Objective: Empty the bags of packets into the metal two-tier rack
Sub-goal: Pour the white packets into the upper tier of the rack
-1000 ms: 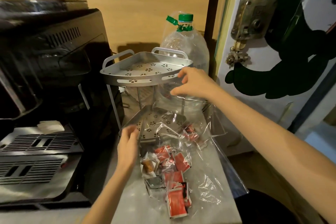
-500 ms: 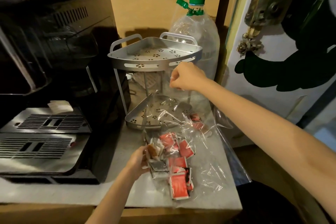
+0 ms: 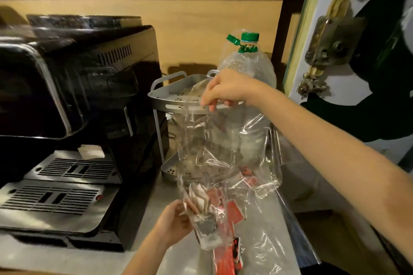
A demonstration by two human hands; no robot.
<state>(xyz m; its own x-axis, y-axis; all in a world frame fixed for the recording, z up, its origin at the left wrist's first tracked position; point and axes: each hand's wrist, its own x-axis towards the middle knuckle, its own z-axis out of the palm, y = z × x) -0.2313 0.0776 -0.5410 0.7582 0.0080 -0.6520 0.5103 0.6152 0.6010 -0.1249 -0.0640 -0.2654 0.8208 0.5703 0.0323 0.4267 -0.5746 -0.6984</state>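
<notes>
The right hand (image 3: pixel 225 89) pinches the top edge of the clear bag (image 3: pixel 223 152), lifting it in front of the rack (image 3: pixel 161 100). The left hand (image 3: pixel 173 222) curls round the bag's lower part, where the packets (image 3: pixel 234 214) bunch just above the counter (image 3: pixel 107 257), near the rack's bottom tier.

Rack's top tier (image 3: pixel 165 101) open from above; clear bag (image 3: pixel 223 145) drapes across the rack front. Coffee machine (image 3: pixel 78 96) tight on left, water bottle (image 3: pixel 248 67) behind.
</notes>
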